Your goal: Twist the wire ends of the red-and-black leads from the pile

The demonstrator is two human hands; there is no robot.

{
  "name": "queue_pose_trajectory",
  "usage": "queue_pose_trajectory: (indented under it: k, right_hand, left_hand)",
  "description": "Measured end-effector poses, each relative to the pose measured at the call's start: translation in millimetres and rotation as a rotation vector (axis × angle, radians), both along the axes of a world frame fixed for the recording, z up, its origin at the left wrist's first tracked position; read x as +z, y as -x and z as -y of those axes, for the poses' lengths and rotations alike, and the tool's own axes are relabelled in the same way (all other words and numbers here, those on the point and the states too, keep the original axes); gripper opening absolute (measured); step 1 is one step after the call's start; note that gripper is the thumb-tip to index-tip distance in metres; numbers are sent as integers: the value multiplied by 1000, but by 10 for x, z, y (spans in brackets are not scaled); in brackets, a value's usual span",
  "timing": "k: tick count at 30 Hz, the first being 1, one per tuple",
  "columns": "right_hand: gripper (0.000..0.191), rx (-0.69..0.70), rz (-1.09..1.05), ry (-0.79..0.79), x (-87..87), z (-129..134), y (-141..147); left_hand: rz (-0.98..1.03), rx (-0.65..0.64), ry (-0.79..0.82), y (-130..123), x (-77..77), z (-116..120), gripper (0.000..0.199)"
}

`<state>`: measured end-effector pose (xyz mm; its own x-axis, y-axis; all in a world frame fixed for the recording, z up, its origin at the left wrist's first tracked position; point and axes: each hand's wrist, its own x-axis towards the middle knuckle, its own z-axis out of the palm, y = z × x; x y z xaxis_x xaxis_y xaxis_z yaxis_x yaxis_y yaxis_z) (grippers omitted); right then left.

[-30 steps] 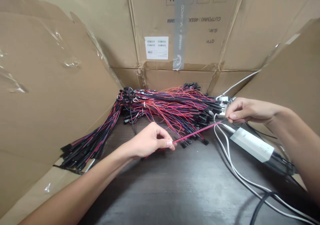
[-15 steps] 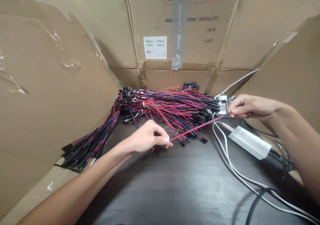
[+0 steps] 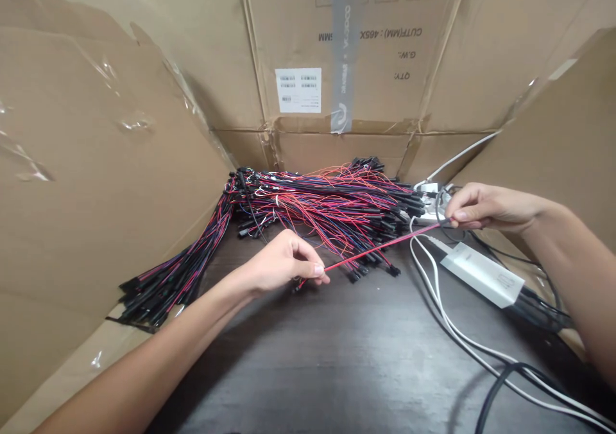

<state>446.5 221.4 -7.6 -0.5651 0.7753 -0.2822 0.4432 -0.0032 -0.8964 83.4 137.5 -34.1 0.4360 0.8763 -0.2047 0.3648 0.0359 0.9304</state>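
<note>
A thin red wire lead (image 3: 380, 247) is stretched taut between my two hands, rising to the right above the dark tabletop (image 3: 332, 350). My left hand (image 3: 289, 264) pinches its near end between thumb and fingers, and a short tail with a small dark end hangs below them. The other end is pinched by my right hand (image 3: 481, 208), whose fingertips hide that tip. Behind the lead lies a large heap of red, black and blue wire leads (image 3: 317, 196) with black connector ends.
Another bundle of wires (image 3: 168, 286) droops to the left over cardboard. Cardboard walls (image 3: 375, 100) enclose the back and sides. At right lie a white power adapter (image 3: 481, 273), a white power strip (image 3: 430, 206), white cables (image 3: 447, 325) and a black cable (image 3: 495, 386).
My right hand has shifted slightly to the right along with its end of the lead, and more of the lead shows between the hands. My left hand has barely moved.
</note>
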Motion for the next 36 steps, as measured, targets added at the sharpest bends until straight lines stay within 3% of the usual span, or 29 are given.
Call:
queue_pose_trajectory:
  k: [5, 10, 15, 21, 28, 36]
  right_hand:
    - [19, 37, 21, 3, -87, -15, -12]
    - [22, 158, 111, -2, -133, -28, 94]
    - [31, 267, 147, 40, -133, 58, 421]
    - [25, 376, 132, 7, -89, 306, 829]
    - [19, 314, 60, 73, -129, 417, 992]
    - [12, 300, 65, -7, -141, 461, 1076]
  left_hand:
    - [-54, 40, -50, 5, 6, -12, 14]
    - [-137, 4, -120, 15, 12, -19, 13]
    - [-163, -17, -137, -3, 13, 3, 13]
    - [-212, -90, -158, -21, -1, 32, 18]
    - [-261, -169, -171, -11, 14, 42, 19]
    - [-187, -178, -35, -21, 70, 41, 13]
